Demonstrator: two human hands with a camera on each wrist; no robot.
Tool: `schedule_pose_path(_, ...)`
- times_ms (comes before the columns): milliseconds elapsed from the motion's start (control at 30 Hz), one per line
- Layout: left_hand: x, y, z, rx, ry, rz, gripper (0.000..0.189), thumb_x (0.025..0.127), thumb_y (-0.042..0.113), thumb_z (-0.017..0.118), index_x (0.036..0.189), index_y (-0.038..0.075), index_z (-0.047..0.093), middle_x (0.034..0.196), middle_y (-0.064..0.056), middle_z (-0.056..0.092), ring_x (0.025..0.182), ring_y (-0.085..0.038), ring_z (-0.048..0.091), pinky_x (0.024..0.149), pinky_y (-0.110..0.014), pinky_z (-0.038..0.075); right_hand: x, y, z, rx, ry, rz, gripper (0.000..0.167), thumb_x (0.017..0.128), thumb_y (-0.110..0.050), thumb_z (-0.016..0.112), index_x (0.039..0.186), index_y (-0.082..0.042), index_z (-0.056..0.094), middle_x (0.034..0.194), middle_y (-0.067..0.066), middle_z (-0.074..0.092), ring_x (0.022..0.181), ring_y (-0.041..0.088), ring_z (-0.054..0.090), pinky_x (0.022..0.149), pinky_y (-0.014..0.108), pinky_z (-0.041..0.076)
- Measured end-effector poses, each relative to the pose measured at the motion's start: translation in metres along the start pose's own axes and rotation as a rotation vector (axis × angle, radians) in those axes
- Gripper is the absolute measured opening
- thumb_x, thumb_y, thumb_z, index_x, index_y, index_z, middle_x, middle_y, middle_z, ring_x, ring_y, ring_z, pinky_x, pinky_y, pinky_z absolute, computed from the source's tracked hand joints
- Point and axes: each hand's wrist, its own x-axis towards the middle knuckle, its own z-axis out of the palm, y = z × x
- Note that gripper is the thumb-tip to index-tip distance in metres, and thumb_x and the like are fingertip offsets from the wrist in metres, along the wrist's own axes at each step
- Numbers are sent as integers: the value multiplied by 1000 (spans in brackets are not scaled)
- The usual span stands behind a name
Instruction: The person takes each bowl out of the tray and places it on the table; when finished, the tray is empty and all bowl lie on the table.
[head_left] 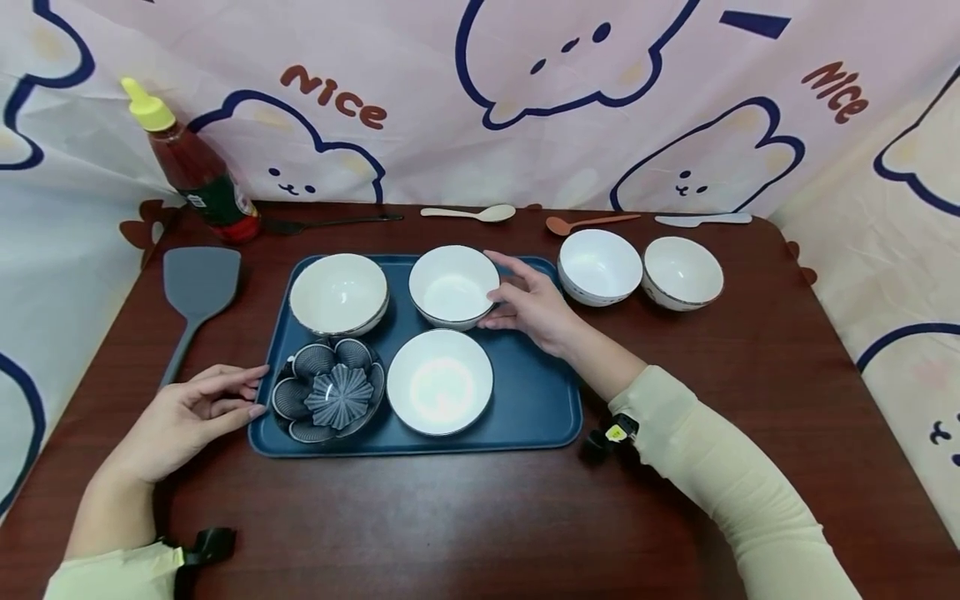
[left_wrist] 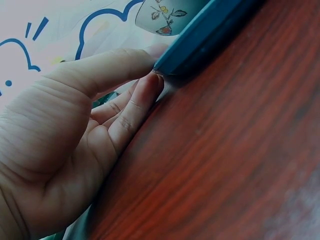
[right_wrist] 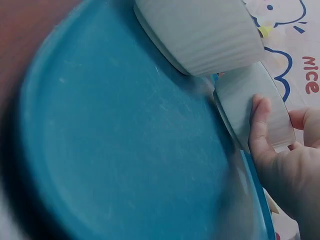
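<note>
A white bowl (head_left: 453, 286) sits at the back middle of a blue tray (head_left: 528, 375). My right hand (head_left: 534, 304) grips this bowl by its right side, and the right wrist view shows the thumb against its outer wall. At the tray's left edge, my left hand (head_left: 191, 417) holds the rim between thumb and fingers; some fingertips are hidden in the left wrist view. Also on the tray are a cream bowl (head_left: 340, 294) at back left, a dark flower-shaped bowl (head_left: 330, 390) at front left, and another white bowl (head_left: 440, 382) at front middle.
Two bowls (head_left: 600, 267) (head_left: 682, 272) stand right of the tray. A grey spatula (head_left: 201, 283) and a red sauce bottle (head_left: 198, 171) are at the left. Along the back lie a dark utensil (head_left: 330, 222), a white spoon (head_left: 468, 214), a brown spoon (head_left: 588, 222) and a white knife (head_left: 702, 220).
</note>
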Motion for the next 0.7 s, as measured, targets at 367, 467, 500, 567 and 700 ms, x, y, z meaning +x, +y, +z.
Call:
schedule_pose_path(367,1,-1,1,-12,1,40,51,80,-16,73,129,-3,64,116,8,61,92,3,66,79,-6,53,-21,-11,-17,-39,27,-31,62,98,-3,53,153,-29,39,111,16,56,75,22,74,73,30,63)
schedule_pose_path(467,1,-2,1,-11,3,41,51,80,-16,72,129,-4,64,117,8,61,92,4,66,80,-6,53,-29,-14,-23,-44,40,-36,63,98,-4,53,154,-29,38,116,17,54,76,22,74,73,29,63)
schedule_pose_path(500,1,-2,1,-12,4,39,51,80,-16,72,129,-3,64,117,9,61,92,4,66,80,-6,53,-31,-14,-25,-43,45,-35,63,98,-4,52,153,-29,38,118,17,54,76,22,74,73,29,63)
schedule_pose_path(567,1,-2,1,-13,3,35,51,80,-16,72,129,-3,64,118,9,61,92,4,66,80,-6,53,-37,-15,-29,-36,58,-29,62,98,-4,52,153,-30,38,120,17,53,76,22,74,73,28,63)
schedule_pose_path(700,-1,-2,0,-21,2,26,51,81,-16,72,130,-4,63,119,10,61,92,4,67,79,-6,53,-48,-19,-36,-33,83,-37,62,99,-3,50,154,-29,38,121,15,55,76,22,74,72,27,62)
